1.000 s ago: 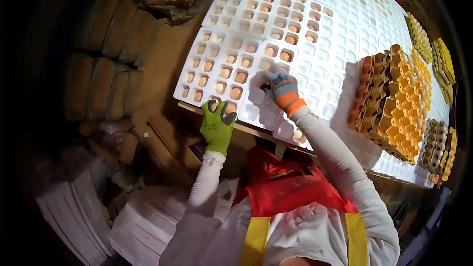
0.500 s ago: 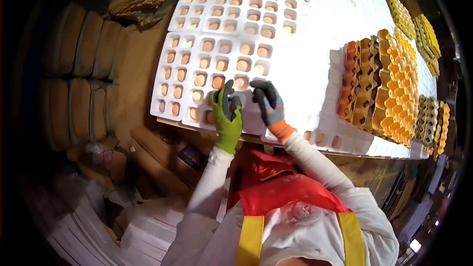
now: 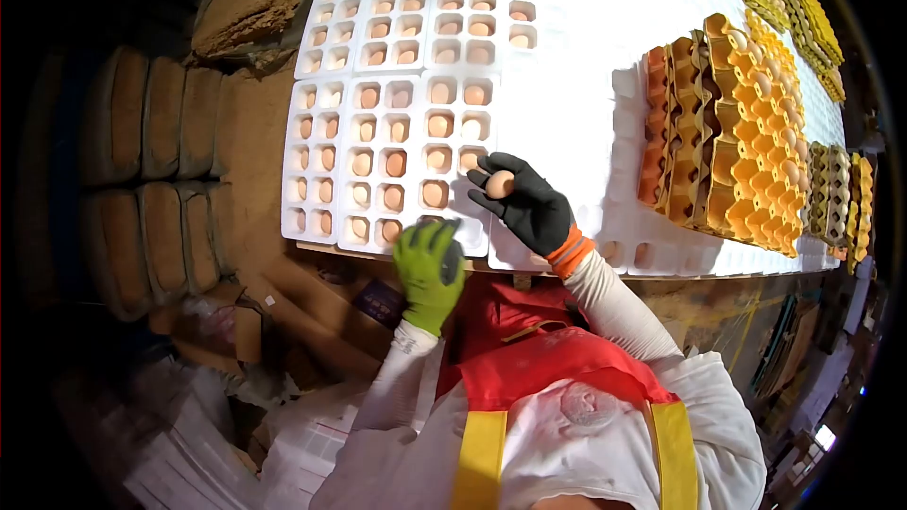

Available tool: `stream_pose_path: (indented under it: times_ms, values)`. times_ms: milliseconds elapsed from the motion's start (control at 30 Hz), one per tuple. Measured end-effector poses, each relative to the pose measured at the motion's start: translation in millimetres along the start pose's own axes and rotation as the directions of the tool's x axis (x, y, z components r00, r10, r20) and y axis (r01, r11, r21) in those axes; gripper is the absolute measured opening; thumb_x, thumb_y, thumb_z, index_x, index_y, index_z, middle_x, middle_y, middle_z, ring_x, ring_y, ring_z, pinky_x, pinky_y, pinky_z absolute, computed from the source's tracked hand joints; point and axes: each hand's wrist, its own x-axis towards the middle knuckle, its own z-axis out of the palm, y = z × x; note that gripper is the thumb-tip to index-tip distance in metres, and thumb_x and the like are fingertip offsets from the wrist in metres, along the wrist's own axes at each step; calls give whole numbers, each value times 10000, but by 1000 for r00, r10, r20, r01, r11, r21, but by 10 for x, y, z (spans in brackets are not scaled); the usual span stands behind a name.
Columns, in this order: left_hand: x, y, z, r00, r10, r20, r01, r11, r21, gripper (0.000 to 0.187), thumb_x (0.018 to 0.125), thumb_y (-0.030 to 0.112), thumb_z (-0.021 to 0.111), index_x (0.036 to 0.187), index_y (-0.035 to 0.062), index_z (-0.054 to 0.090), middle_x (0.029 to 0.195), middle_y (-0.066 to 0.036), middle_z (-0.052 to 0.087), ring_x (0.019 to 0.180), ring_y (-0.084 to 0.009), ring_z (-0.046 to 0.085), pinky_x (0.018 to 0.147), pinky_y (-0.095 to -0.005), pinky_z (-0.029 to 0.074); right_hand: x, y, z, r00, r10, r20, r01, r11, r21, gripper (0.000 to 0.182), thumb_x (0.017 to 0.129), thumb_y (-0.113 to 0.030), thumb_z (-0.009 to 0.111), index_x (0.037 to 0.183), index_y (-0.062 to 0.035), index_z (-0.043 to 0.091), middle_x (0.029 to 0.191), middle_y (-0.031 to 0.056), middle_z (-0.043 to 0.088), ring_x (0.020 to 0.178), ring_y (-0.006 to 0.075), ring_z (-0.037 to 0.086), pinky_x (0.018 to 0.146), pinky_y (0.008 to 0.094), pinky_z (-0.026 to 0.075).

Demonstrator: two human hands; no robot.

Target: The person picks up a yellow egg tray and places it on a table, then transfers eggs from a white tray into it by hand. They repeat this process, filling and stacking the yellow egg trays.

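My right hand (image 3: 537, 210), in a black and grey glove with an orange cuff, is turned palm up over the white foam trays. A light brown egg (image 3: 500, 184) rests against its curled fingers. Lower left of it, my left hand (image 3: 429, 264), in a green and grey glove, is over the front edge of a partly filled foam tray (image 3: 419, 170). Motion blurs its fingertips, which cover cells there, so anything under them is hidden. Eggs sit singly in the cells near both hands, including one egg (image 3: 435, 194) between them.
Stacked orange and brown egg cartons (image 3: 704, 132) stand on the trays at the right, with eggs in the top one. More yellow cartons (image 3: 812, 47) are behind. Wrapped bundles (image 3: 142, 118) and an open cardboard box (image 3: 219, 331) lie left of the table.
My right hand has turned palm up, and an egg now shows in it. My left hand has moved down toward the tray's front edge. Eggs show in cells that my hands covered before. The view has shifted.
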Motion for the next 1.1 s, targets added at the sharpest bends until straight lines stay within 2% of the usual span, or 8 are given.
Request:
stream_pose_path:
  times_ms: [133,233,500,633,767,900,967,1100]
  values:
    - [-284,28,181,982,161,103,-170,981,93,469,773,177,736,1222,79,640,1233,-92,625,1255,-409,491,1039,-550,347,-61,162,10,969,-218,117,206,448,-870,411,887,-68,622,1296,-53,589,1237,138,633,1159,312,611,1012,398,501]
    - [-312,-13,153,981,130,145,-147,983,107,457,750,176,748,1185,84,646,1243,-93,626,1257,-419,487,1038,-550,352,64,329,-10,680,-316,662,554,-370,-746,438,735,-149,709,1164,-79,651,1130,178,631,1075,392,599,984,471,477]
    - [98,245,-6,984,176,36,-178,982,65,325,774,104,684,1097,77,706,1103,-111,671,1086,-340,596,999,-483,421,-1499,-1392,616,724,-447,525,447,-276,-851,404,851,-169,743,1240,-90,669,1236,135,645,1059,291,651,934,399,523]
    - [895,1646,-174,956,286,-64,-288,876,-387,259,851,-9,635,1094,8,721,1089,-143,705,1023,-313,645,930,-392,497,-2574,-3091,397,399,-863,309,-78,-368,-926,446,765,-106,794,1193,-65,674,1126,139,677,967,311,683,819,394,568]
    - [1602,3400,45,683,723,-100,-671,568,-476,326,808,33,745,1132,61,717,1117,-138,716,996,-337,670,866,-388,535,-2697,-4271,-306,854,-489,178,-338,-781,-525,496,752,-205,813,1223,-214,656,1102,90,619,998,319,643,843,433,525]
    - [1994,4472,860,639,754,154,-729,657,-192,456,796,236,784,1203,87,641,1135,-110,654,1017,-317,639,806,-438,534,-2710,-4586,-610,837,-421,349,-28,-670,-742,431,722,-246,859,1102,-147,681,1021,85,614,927,298,646,785,395,515]
    - [2048,4608,1196,658,713,243,-718,691,-84,485,761,232,807,1191,84,638,1076,-123,653,954,-319,647,766,-422,538,-2837,-4729,-620,859,-485,165,147,-75,-986,443,787,-164,827,1189,-74,663,1082,62,646,1018,183,654,920,300,527]
    - [2153,4693,934,808,526,263,-356,794,-493,486,822,225,798,1240,64,609,1010,-72,660,894,-181,675,744,-312,566,-2604,-4962,-960,828,-520,211,313,116,-943,585,778,-221,840,1290,-72,601,1246,60,594,1162,192,595,982,322,505]
